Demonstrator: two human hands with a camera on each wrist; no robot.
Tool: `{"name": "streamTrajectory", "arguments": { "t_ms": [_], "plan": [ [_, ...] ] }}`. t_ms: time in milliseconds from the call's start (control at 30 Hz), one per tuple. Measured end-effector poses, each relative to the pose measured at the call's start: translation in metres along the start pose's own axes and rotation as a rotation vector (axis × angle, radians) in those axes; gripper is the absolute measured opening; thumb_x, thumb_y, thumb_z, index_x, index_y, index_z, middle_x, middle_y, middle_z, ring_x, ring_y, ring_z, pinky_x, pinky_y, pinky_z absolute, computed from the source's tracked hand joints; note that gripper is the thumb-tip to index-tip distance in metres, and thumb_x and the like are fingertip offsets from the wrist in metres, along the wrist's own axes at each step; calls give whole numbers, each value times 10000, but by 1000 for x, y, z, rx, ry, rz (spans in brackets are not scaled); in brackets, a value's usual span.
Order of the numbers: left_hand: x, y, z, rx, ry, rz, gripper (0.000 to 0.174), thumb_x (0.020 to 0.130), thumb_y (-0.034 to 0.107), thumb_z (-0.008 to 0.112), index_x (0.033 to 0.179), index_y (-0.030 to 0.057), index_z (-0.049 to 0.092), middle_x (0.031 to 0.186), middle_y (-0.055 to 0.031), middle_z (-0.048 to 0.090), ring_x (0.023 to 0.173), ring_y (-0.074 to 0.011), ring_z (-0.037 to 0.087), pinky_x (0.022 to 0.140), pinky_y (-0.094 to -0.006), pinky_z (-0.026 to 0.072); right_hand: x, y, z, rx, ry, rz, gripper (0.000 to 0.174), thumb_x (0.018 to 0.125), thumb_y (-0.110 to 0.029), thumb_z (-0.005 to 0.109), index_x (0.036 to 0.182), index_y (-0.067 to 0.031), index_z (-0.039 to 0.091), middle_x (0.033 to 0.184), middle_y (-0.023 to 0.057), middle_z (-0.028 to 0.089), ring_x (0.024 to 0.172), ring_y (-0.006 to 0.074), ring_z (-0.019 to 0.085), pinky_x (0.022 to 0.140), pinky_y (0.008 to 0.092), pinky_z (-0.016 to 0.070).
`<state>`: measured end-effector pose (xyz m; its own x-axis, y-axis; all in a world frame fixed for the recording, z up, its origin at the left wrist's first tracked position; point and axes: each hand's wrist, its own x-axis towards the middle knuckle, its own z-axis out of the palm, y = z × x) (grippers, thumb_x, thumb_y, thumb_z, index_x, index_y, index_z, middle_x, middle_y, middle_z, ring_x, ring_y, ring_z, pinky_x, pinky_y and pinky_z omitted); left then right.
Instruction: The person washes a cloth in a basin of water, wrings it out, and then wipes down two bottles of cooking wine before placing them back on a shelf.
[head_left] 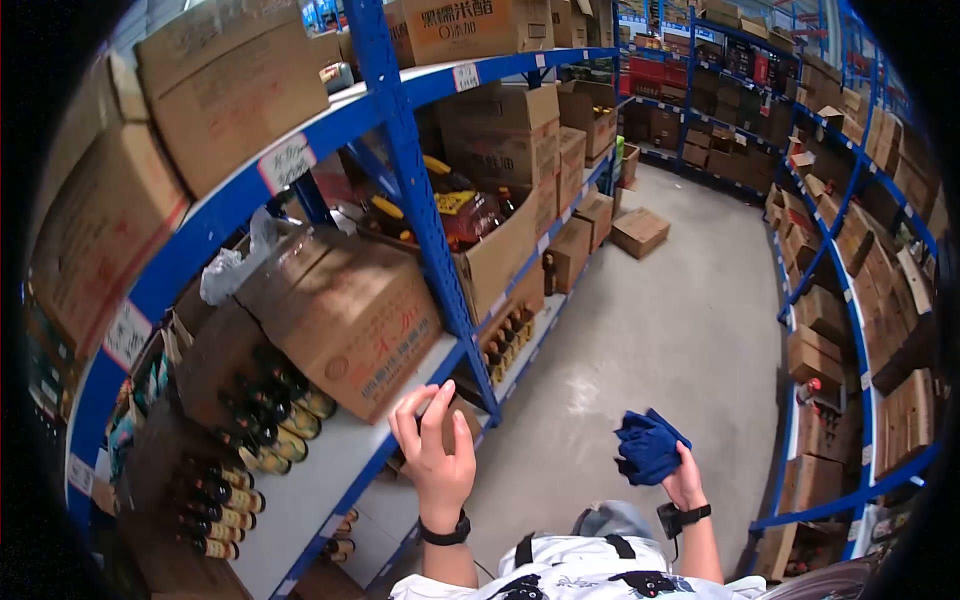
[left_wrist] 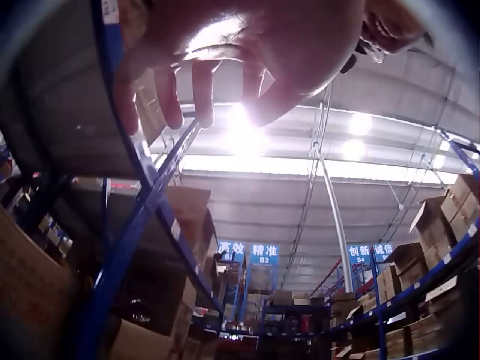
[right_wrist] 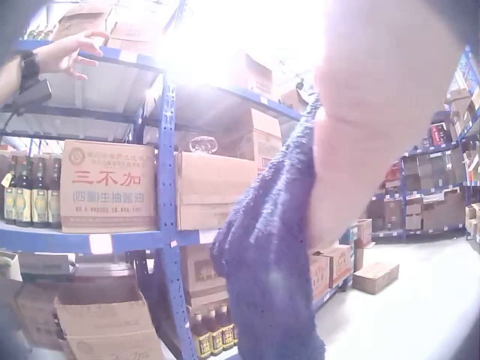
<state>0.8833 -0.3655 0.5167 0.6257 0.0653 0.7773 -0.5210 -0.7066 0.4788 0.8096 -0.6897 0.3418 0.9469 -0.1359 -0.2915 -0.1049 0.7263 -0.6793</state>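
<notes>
At lower centre, right hand [head_left: 685, 482] grips crumpled navy-blue cloth [head_left: 648, 447] — carrying, seemingly; firm hold needed next — left hand [head_left: 438, 465] empty, relaxed.

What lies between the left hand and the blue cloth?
In the head view, nothing sits between the left hand and the blue cloth: just open air, with mainly grey floor behind it.
</notes>
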Motion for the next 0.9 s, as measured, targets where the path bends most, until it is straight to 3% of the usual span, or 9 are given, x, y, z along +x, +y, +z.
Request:
{"name": "streamTrajectory", "arguments": {
  "t_ms": [67, 200, 333, 400, 467, 600, 700, 767, 900],
  "plan": [
    [11, -16, 24, 55, -9, -2, 359, 736, -18, 536, 1087, 50, 503, 1019, -123, 479, 957, -278, 439, 855, -367, 349, 34, 1, -8, -4, -12, 11, 366, 867, -224, 372, 1168, -29, 446, 1116, 93, 532, 1054, 227, 498, 921, 366, 387],
    [26, -32, 75, 222, -51, -109, 356, 752, 23, 539, 1105, 40, 495, 1021, -131, 479, 953, -292, 435, 858, -379, 341, 117, 8, -61, -382, 82, 108, 89, 731, -56, 485, 668, -68, 423, 564, 25, 465, 522, 114, 436, 496, 289, 391],
    [43, -43, 121, 326, -93, -178, 361, 757, 60, 549, 1111, 42, 485, 1042, -134, 469, 967, -299, 437, 862, -381, 338, 186, -41, -5, -1339, -106, 47, 152, 724, -41, 471, 854, 28, 509, 682, 67, 530, 643, 160, 496, 587, 285, 425],
    [59, -47, 144, 424, -86, -208, 361, 759, 73, 551, 1112, 44, 481, 1047, -136, 465, 973, -299, 437, 862, -380, 339, 232, -51, 21, -946, -388, -447, 374, 701, 72, 438, 1071, 39, 476, 995, 106, 540, 905, 209, 512, 823, 278, 397],
    [71, -47, 162, 524, -69, -269, 353, 742, 81, 558, 1087, 51, 492, 1013, -134, 466, 936, -298, 451, 830, -405, 350, 293, -81, 21, -1218, -730, -565, 509, 690, 119, 443, 1185, 7, 409, 993, 87, 559, 889, 176, 529, 792, 263, 413],
    [88, -49, 200, 577, -26, -369, 336, 748, 78, 550, 1078, 41, 494, 1006, -153, 474, 954, -316, 455, 844, -390, 357, 364, -118, 80, -958, -657, -616, 433, 627, 61, 595, 1051, -3, 533, 1053, 118, 563, 964, 225, 551, 838, 307, 423],
    [97, -48, 223, 571, -70, -383, 325, 735, 68, 565, 1053, 32, 508, 1001, -154, 476, 946, -313, 467, 844, -386, 365, 409, -126, 110, -896, -812, -554, 470, 647, 38, 634, 1097, -3, 504, 1112, 101, 542, 1000, 190, 536, 849, 306, 420],
    [99, -53, 230, 518, -69, -409, 318, 735, 63, 567, 1046, 32, 512, 998, -151, 479, 940, -311, 474, 831, -382, 375, 409, -128, 157, -374, -592, -273, 511, 679, -8, 660, 1147, 0, 455, 1128, 82, 529, 998, 168, 525, 844, 302, 422],
    [110, -75, 231, 556, -47, -448, 277, 747, 50, 555, 1021, 23, 528, 982, -149, 492, 918, -300, 493, 800, -363, 403, 440, -116, 196, -230, -556, -101, 493, 699, -44, 671, 1134, 0, 443, 1030, 61, 545, 910, 152, 529, 807, 291, 430]
  ]
}}
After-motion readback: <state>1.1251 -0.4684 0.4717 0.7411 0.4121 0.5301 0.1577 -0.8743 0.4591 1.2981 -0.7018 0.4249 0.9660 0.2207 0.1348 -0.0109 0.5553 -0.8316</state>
